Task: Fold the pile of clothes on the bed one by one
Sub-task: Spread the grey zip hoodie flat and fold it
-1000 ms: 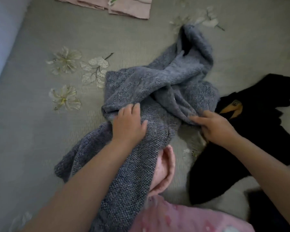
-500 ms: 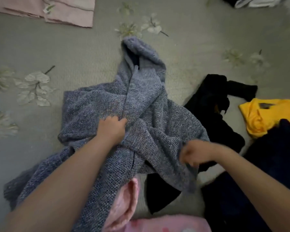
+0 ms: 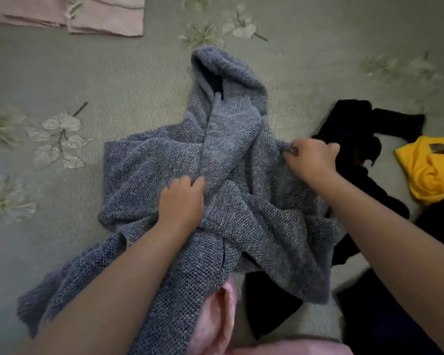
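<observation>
Head view, left hand (image 3: 181,199) fingers curled gripping grey knit sweater (image 3: 241,201), right hand (image 3: 309,158) pinching its edge

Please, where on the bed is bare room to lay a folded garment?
Bare bedspread lies between the folded pink cloth and the grey knit hoodie, and along the hoodie's left side. It is crowded to the right, where a black garment and a yellow garment lie.

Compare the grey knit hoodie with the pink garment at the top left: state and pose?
The grey knit hoodie lies rumpled mid-bed, gripped by the left hand and right hand; the pink garment lies flat, squared, untouched. The hoodie is coarse knit; the pink garment looks smooth. Both rest on the bedspread.
</observation>
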`<state>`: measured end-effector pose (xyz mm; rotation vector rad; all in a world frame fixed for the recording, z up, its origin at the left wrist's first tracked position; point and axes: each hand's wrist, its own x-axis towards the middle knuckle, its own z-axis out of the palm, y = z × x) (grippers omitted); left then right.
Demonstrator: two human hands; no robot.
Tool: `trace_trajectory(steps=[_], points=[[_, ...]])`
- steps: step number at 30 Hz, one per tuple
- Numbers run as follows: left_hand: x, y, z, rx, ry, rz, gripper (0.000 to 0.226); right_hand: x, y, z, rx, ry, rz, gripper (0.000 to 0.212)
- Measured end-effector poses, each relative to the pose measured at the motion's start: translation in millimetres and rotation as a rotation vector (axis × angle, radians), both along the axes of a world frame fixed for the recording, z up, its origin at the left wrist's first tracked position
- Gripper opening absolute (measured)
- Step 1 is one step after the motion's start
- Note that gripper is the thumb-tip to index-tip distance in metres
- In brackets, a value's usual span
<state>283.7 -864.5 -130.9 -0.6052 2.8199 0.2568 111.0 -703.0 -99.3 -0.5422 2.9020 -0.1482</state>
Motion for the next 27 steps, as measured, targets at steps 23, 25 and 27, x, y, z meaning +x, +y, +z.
trace_trajectory(steps=[23, 25, 27], points=[[2, 150, 86, -0.445, -0.618, -0.329, 0.033, 123, 227, 5, 0.002, -0.412, -0.350, 0.043], [21, 131, 95, -0.455, -0.884, -0.162, 0.025, 122, 219, -1, -0.009, -0.408, -0.352, 0.036], [29, 124, 108, -0.509, -1.020, -0.066, 0.029, 122, 213, -4, -0.011, -0.390, -0.358, 0.034]])
